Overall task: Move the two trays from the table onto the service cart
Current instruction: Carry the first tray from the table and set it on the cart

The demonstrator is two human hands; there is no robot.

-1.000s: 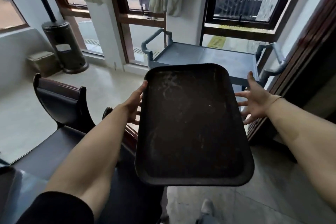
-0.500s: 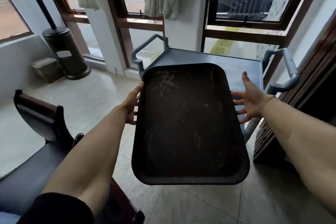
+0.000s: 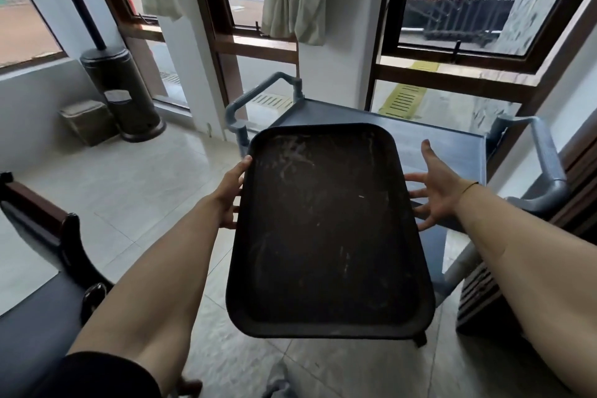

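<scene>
A dark, scuffed rectangular tray (image 3: 326, 226) hangs level in the air in front of me. My left hand (image 3: 231, 192) grips its left rim, thumb on top and fingers underneath. My right hand (image 3: 434, 186) is spread wide at the right rim, with the fingertips at the edge and the palm showing. The grey-blue service cart (image 3: 442, 142) stands just beyond, against the windows. The tray's far half overlaps the cart's top shelf. The cart's handles rise at its left and right ends. No second tray is in view.
A dark wooden chair (image 3: 42, 229) sits at the lower left. A black cylindrical stand (image 3: 121, 90) and a small box (image 3: 87, 121) are by the left window. Dark wood panelling (image 3: 578, 168) runs close along the cart's right side. Pale floor tiles lie between.
I have come closer to the cart with the tray, so the tray now overlaps its top shelf. The chair has slid off to the left. Both hands keep the same hold.
</scene>
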